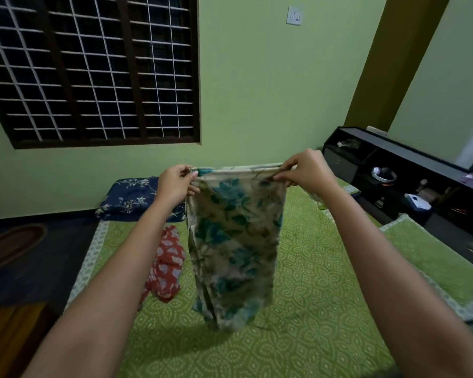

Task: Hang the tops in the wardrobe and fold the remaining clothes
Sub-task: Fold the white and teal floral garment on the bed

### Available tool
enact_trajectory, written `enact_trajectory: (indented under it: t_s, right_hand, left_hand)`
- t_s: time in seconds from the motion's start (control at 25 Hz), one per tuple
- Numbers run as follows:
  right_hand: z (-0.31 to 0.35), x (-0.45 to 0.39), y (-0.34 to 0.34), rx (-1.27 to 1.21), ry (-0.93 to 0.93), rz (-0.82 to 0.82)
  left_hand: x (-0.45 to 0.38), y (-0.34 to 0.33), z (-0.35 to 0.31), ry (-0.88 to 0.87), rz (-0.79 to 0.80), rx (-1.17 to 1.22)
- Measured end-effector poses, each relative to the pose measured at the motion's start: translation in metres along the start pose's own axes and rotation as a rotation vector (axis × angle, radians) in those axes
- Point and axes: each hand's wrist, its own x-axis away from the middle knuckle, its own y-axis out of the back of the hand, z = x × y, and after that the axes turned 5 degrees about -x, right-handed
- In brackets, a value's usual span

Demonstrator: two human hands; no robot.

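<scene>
Hands pinch the floral trousers (234, 241) by the waistband, left hand (175, 184) and right hand (305, 171) level above the bed (311, 282); I should keep it taut, lower it flat, then fold beside the red garment (165, 266).

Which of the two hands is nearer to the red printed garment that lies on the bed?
The left. The left hand pinches the floral cloth almost directly above the red garment; the right hand holds the cloth's other top corner, farther to the right.
</scene>
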Motion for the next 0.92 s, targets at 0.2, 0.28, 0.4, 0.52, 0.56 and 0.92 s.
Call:
enact_trajectory:
  t_s: [0.2, 0.28, 0.4, 0.52, 0.56, 0.92]
  right_hand:
    - [-0.063, -0.031, 0.002, -0.29, -0.075, -0.095]
    - [-0.104, -0.058, -0.014, -0.268, -0.196, -0.005]
    - [-0.164, -0.103, -0.047, -0.277, -0.414, 0.103]
    - [-0.219, -0.166, -0.081, -0.171, -0.482, 0.141]
    - [-0.233, -0.188, -0.088, -0.086, -0.448, 0.119]
    - [-0.296, -0.291, -0.105, 0.034, -0.055, -0.253]
  left_hand:
    - [-0.026, -0.052, -0.018, 0.044, 0.072, 0.09]
    - [-0.045, -0.091, -0.002, 0.09, 0.129, -0.013]
    - [-0.082, -0.145, 0.028, 0.158, 0.173, -0.085]
    - [-0.135, -0.202, 0.05, 0.186, 0.189, -0.248]
    - [-0.154, -0.217, 0.052, 0.159, 0.172, -0.312]
    - [-0.261, -0.278, 0.055, -0.122, -0.045, -0.287]
